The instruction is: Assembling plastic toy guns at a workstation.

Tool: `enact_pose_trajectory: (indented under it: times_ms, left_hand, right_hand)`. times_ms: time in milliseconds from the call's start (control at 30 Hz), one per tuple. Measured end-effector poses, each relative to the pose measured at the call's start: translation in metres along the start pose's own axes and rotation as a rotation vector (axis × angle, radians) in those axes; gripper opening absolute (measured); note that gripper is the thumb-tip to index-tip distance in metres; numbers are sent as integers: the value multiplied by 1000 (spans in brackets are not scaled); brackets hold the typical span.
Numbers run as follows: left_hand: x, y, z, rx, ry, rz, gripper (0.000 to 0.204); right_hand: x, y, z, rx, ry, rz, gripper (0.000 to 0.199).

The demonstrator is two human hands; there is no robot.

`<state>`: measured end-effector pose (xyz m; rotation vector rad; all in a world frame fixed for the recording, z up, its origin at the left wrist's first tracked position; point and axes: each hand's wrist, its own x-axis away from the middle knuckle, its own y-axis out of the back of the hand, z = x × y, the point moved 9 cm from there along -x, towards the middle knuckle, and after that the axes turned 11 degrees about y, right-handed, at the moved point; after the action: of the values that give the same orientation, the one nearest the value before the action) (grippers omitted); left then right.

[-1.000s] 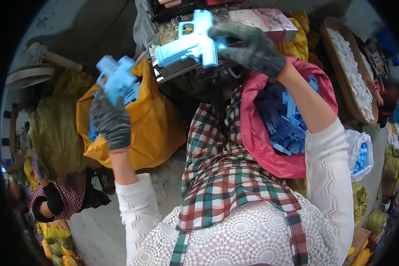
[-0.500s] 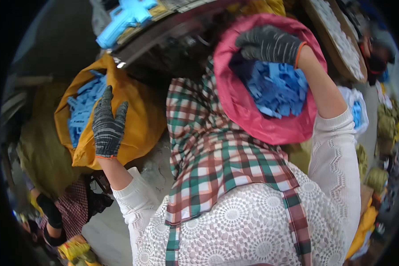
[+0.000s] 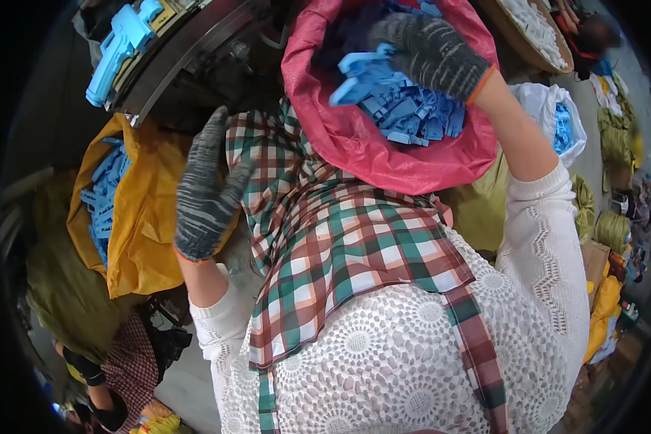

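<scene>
My right hand, in a dark grey knit glove with an orange cuff, is inside the open pink sack. Its fingers are closed on a light blue plastic toy gun part, which sticks out to the left. Under it lie many loose blue plastic pieces. My left hand, gloved alike, has its fingers stretched and thumb apart, with nothing in it. It hovers beside the checked apron over my lap, just right of the yellow sack, which holds blue toy gun parts.
A blue toy gun rests on the metal-edged bench at upper left. A white bag with blue pieces stands to the right, below a long tray of white pieces. Other people sit at lower left and upper right.
My right hand has closed on a blue toy gun part in the pink sack. My left hand has moved right, away from the yellow sack. The whole view has shifted.
</scene>
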<state>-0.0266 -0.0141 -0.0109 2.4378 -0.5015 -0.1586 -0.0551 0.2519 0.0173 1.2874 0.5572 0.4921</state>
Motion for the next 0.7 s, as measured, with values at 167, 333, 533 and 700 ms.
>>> enact_pose_trajectory:
  times_ms: [167,333,533,700]
  left_hand:
    - [-13,-37,-15,554,86,212,58]
    - [-19,-9,-15,166,-34,-138,56]
    - [-15,7,-36,-309,-182,-367,72]
    - [-3,58,-59,-459,-465,-772,61]
  right_hand:
    - [-34,40,117,193,538,-460,27]
    - [-57,27,105,-57,383,-210,36]
    - [-57,41,116,-236,385,-331,45]
    - [-66,74,83,-428,192,-401,43]
